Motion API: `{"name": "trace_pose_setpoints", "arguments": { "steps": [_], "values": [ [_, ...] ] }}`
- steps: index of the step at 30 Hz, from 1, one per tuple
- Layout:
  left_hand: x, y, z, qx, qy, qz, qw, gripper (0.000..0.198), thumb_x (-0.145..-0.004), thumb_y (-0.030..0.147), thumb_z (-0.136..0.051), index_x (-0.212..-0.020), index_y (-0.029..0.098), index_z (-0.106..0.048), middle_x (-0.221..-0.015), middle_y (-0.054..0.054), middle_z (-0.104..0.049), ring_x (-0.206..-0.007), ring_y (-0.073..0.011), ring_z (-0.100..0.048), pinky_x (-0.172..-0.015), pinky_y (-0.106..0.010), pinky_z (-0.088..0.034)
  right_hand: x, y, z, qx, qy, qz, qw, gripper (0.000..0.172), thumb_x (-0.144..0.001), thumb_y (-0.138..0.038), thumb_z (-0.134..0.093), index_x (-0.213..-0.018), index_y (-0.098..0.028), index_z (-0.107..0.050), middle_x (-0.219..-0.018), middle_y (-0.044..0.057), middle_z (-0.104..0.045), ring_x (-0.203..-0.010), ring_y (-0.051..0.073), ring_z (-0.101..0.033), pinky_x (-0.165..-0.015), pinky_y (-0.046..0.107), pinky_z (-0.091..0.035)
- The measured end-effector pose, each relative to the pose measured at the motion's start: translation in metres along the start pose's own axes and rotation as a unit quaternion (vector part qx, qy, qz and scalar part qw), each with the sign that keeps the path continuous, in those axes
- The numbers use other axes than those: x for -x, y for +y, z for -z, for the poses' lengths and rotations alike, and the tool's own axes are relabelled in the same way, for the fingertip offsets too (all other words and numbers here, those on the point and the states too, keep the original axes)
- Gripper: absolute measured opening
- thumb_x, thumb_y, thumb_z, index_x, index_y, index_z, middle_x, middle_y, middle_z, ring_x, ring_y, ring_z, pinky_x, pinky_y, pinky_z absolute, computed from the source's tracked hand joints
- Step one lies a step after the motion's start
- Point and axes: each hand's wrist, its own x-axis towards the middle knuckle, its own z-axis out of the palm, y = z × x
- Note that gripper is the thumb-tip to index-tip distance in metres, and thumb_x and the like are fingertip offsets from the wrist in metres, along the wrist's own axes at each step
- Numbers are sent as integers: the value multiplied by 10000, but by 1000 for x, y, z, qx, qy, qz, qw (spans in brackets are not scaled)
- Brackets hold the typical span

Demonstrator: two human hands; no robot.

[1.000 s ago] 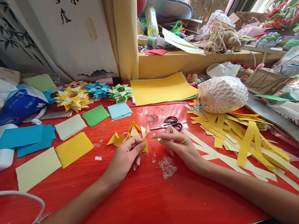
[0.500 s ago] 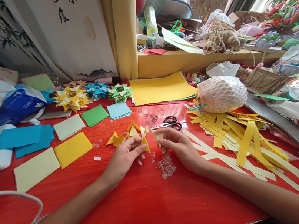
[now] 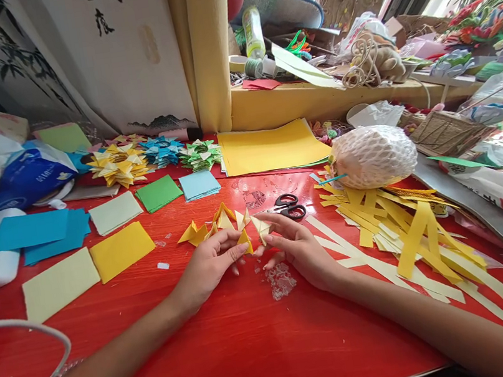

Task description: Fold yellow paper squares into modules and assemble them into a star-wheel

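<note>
My left hand (image 3: pixel 214 261) pinches a yellow folded paper piece (image 3: pixel 245 240), part of a chain of yellow and cream folded paper points (image 3: pixel 195 232) that curves behind the fingers. Opposite it, my right hand (image 3: pixel 299 247) is closed on a cream folded paper piece (image 3: pixel 262 228) between thumb and fingers. A small gap separates the two pieces at the fingertips. Just behind my right hand lie black-handled scissors (image 3: pixel 291 206), their blades partly hidden. Finished-looking paper rings stand farther back: yellow (image 3: pixel 119 165), blue (image 3: pixel 163 152) and green (image 3: pixel 201 156).
Yellow and cream paper strips (image 3: pixel 380 226) spread over the right of the red table (image 3: pixel 238 354), beside a net-wrapped round object (image 3: pixel 374 156). Coloured paper stacks (image 3: pixel 123 250) lie at left. Yellow sheets (image 3: pixel 269 148) rest at the back. A white cable (image 3: pixel 41 330) loops at the left edge.
My right hand has turned the cream piece so that its folded side shows more, and its fingers sit slightly nearer my left hand. My left hand stays almost still.
</note>
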Motion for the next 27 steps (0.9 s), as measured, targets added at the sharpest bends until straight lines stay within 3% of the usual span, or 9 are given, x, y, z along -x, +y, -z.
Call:
{"name": "trace_pose_setpoints", "arguments": {
  "steps": [4,7,9,13,16,21,27],
  "values": [
    [0,-2,1,4,14,-2,1000,249,-733,328,-624,-921,168,-591,-885,-28,-623,-676,-120,-529,-548,-215,-435,-1,-2,2,-24,-9,-22,999,257,-754,-258,-607,-990,-249,-504,-961,2,-493,-664,100,-610,-491,206,-532],
    [-1,-1,0,9,24,5,1000,237,-729,327,-629,-898,166,-585,-801,-15,-616,-679,-127,-535,-555,-218,-444,-3,-2,5,-37,-19,-38,998,199,-783,-306,-573,-917,-254,-436,-775,-50,-500,-450,60,-545,-315,143,-399],
    [-1,0,-1,14,25,4,1000,211,-735,318,-625,-869,162,-574,-740,0,-598,-653,-119,-529,-563,-221,-448,-3,-2,5,-30,-24,-43,998,200,-797,-320,-554,-925,-255,-415,-670,-74,-475,-371,44,-481,-277,123,-320],
    [-1,1,-1,16,15,-7,1000,190,-765,309,-595,-878,162,-556,-780,-7,-584,-721,-130,-534,-572,-216,-453,-3,-1,4,-9,-33,-19,999,302,-780,-290,-582,-1041,-252,-435,-803,-26,-533,-524,72,-553,-370,145,-409],
    [0,0,0,8,-17,-20,1000,176,-794,308,-560,-897,167,-541,-851,-19,-590,-780,-138,-532,-588,-214,-453,-2,-1,3,24,-54,-10,998,230,-795,-286,-564,-1005,-209,-512,-907,18,-554,-657,93,-568,-476,173,-465],
    [0,-2,1,2,-23,-27,999,156,-801,306,-551,-885,176,-530,-840,-3,-579,-760,-126,-528,-599,-211,-444,-1,0,4,140,-68,-11,988,196,-822,-352,-523,-918,-183,-552,-804,3,-563,-631,95,-542,-545,206,-450],
    [0,-2,0,-49,-28,-32,998,203,-803,336,-544,-928,176,-531,-907,-18,-564,-775,-132,-507,-615,-223,-431,0,0,8,294,-75,18,953,263,-863,-416,-432,-799,-173,-509,-620,-28,-464,-525,85,-437,-477,200,-359]
  ]
}}
